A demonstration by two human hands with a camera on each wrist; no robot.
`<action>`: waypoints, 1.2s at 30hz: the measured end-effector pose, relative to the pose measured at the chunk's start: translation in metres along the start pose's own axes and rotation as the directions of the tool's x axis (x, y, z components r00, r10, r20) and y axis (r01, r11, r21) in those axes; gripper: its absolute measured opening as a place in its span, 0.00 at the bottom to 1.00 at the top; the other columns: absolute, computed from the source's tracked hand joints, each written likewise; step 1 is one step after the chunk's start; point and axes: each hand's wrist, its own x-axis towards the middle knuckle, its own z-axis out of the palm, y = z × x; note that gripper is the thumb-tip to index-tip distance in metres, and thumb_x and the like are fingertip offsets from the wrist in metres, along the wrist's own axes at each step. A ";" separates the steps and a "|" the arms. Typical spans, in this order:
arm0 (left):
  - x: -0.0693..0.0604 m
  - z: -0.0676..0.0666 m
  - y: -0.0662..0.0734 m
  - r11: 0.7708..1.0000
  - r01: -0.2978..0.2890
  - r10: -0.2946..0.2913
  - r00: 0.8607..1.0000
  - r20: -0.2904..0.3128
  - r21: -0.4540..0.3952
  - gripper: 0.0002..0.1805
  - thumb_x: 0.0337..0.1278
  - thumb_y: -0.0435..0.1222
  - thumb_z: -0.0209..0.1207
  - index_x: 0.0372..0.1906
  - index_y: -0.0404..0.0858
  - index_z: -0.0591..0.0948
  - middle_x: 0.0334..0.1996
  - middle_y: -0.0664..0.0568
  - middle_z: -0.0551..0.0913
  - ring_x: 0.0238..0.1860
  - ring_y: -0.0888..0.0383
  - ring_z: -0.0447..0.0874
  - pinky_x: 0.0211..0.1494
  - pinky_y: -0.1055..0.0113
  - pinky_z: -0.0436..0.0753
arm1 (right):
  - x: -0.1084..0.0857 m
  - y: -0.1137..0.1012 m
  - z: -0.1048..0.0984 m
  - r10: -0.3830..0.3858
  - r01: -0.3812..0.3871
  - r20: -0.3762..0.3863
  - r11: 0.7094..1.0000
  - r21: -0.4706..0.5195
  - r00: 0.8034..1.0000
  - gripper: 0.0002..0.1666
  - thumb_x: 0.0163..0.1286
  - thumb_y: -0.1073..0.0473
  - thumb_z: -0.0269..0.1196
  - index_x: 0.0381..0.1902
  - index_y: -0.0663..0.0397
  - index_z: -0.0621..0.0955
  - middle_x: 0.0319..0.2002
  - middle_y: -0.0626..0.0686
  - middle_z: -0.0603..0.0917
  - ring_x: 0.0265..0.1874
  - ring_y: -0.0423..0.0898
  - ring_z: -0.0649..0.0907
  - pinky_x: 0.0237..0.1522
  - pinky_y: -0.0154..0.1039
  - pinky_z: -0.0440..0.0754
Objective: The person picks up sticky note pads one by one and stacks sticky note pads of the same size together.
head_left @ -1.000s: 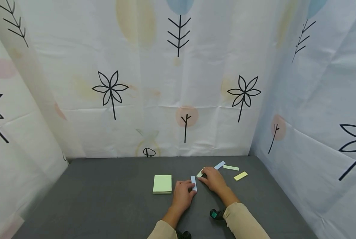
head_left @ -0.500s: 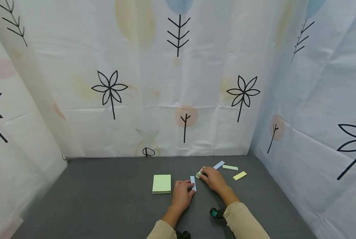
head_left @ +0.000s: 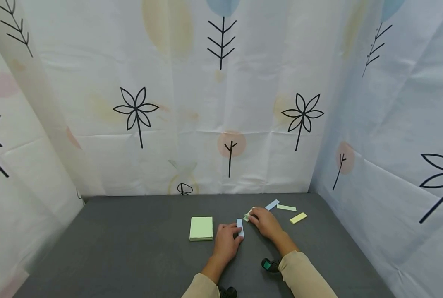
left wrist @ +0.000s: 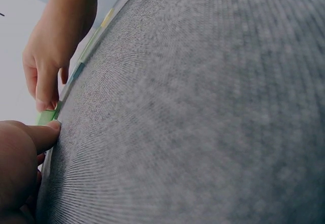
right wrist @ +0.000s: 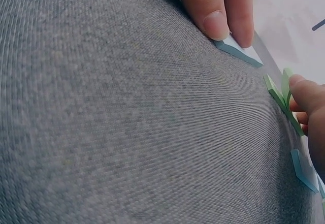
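Just beyond the blue page-marker pad [head_left: 240, 223], where my left hand [head_left: 226, 241] rests unclenched, my right hand [head_left: 266, 222] pinches the green page-marker pad [right wrist: 274, 89], its layers visibly parted only in the right-wrist view.

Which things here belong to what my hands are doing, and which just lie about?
Seemingly in use:
narrow green paper pad, pinched by your right hand
narrow blue paper pad, touched by your left hand

Lying about:
square pale green paper stack
second narrow blue paper pad
narrow pale green paper pad
narrow yellow paper pad
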 end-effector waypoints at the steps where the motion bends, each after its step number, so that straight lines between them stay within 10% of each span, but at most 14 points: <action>1: 0.000 0.000 0.000 1.000 0.001 -0.001 1.000 0.001 0.001 0.13 0.49 0.35 0.70 0.43 0.39 0.89 0.50 0.50 0.84 0.47 0.51 0.75 0.49 0.57 0.76 | 0.000 0.000 0.000 0.000 0.000 0.006 1.000 -0.002 1.000 0.05 0.67 0.59 0.64 0.36 0.54 0.81 0.37 0.51 0.81 0.39 0.50 0.80 0.43 0.52 0.76; 16: 0.000 -0.001 0.000 1.000 0.000 0.000 1.000 -0.008 -0.003 0.14 0.49 0.35 0.70 0.44 0.39 0.88 0.50 0.50 0.84 0.47 0.51 0.75 0.49 0.56 0.76 | 0.005 -0.007 -0.002 -0.004 -0.001 -0.044 0.995 -0.100 0.999 0.09 0.63 0.57 0.68 0.36 0.58 0.84 0.37 0.57 0.84 0.45 0.60 0.80 0.49 0.59 0.74; 26: 0.000 0.000 0.000 1.000 0.020 -0.020 1.000 0.022 -0.005 0.14 0.50 0.36 0.70 0.45 0.39 0.88 0.51 0.50 0.84 0.47 0.51 0.75 0.49 0.56 0.76 | 0.007 -0.009 0.004 0.294 -0.288 -0.010 0.929 -0.231 0.956 0.27 0.64 0.45 0.66 0.52 0.60 0.82 0.55 0.60 0.79 0.61 0.62 0.72 0.61 0.62 0.64; 36: 0.000 -0.001 0.003 0.999 0.047 -0.047 0.999 0.024 -0.015 0.14 0.51 0.35 0.70 0.45 0.40 0.88 0.52 0.51 0.84 0.48 0.52 0.74 0.50 0.56 0.77 | 0.008 -0.006 0.004 0.402 -0.386 0.040 0.899 -0.208 0.915 0.34 0.66 0.41 0.64 0.59 0.62 0.77 0.62 0.64 0.73 0.67 0.64 0.63 0.65 0.63 0.56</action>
